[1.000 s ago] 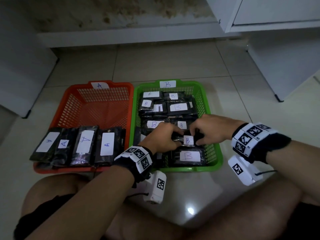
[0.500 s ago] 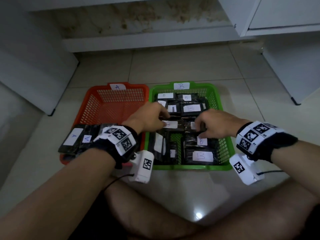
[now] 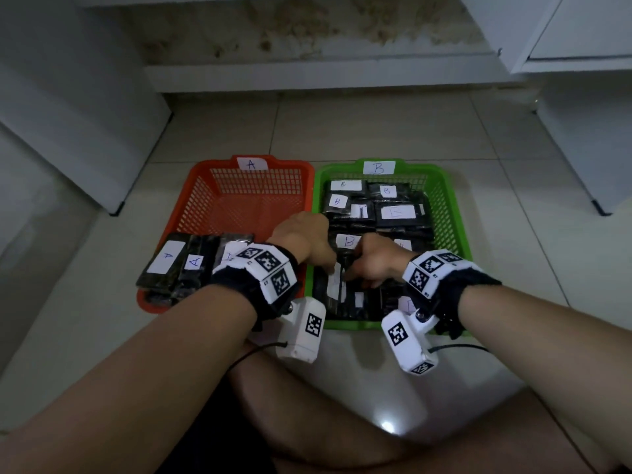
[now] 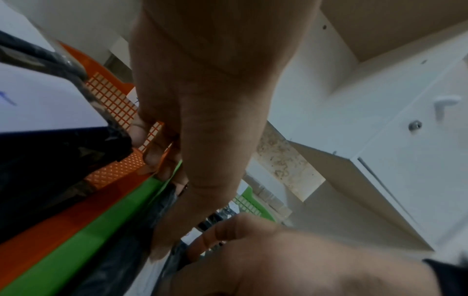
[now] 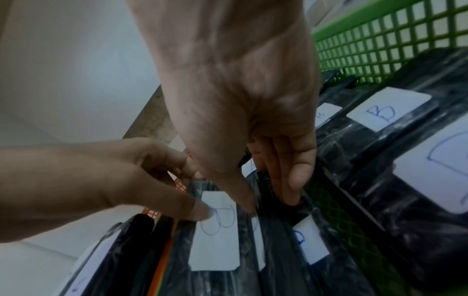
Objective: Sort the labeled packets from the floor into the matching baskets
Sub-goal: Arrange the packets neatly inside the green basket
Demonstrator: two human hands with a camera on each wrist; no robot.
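An orange basket (image 3: 219, 165) labeled A sits left of a green basket (image 3: 444, 186) labeled B. Black packets with A labels (image 3: 167, 256) lie across the orange basket's near end. Several B packets (image 3: 396, 212) fill the green one. Both hands work at the green basket's near left corner, where packets stand on edge. My left hand (image 3: 333, 265) (image 5: 195, 190) (image 4: 164, 210) pinches an upright B packet (image 5: 215, 230), thumb on its label. My right hand (image 3: 355, 268) (image 5: 271, 202) pinches the neighbouring upright packet (image 5: 263, 186), fingers tucked down behind it.
White cabinets stand at the left (image 3: 68, 114) and right (image 3: 581, 131), with a low ledge (image 3: 307, 73) along the back wall. Tiled floor (image 3: 342, 131) surrounds the baskets. My bare legs (image 3: 307, 422) are folded just in front of them.
My right hand has slid left to meet the left hand. Both have come from the middle of the green basket to its near left corner. The head camera has tilted.
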